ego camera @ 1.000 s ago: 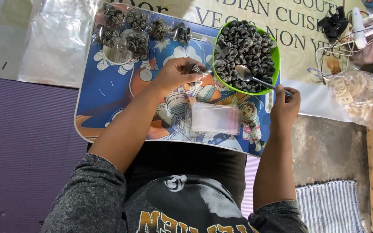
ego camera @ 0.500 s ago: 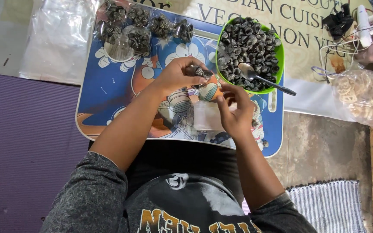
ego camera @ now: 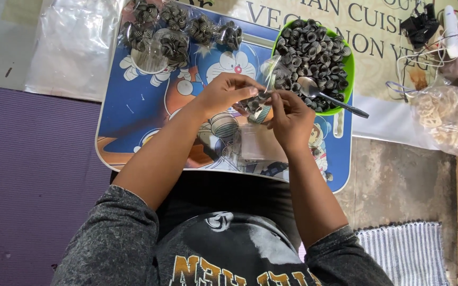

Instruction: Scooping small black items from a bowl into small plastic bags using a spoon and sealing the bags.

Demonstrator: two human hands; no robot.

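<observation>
Both hands are meeting over the blue cartoon-printed lap tray: the left hand is pinching a small clear plastic pouch of dark striped spiral snack pieces from the left side, while the right hand is pinching the pouch's upper edge from the right, fingers curled in close. That pouch is hanging just above the tray, beside the round green plastic bowl. As a judgement, the mouth looks only lightly gripped, so a slackening pinch could be tipping spirals onto the tray; the long metal spoon, resting in the bowl with its handle jutting over the rim, could be knocked by the right wrist and flick pieces out. The bowl is heaped with loose dark spirals. Several filled clear pouches are lying in a cluster along the tray's far edge. A flat stack of empty clear pouches is lying under the hands.
</observation>
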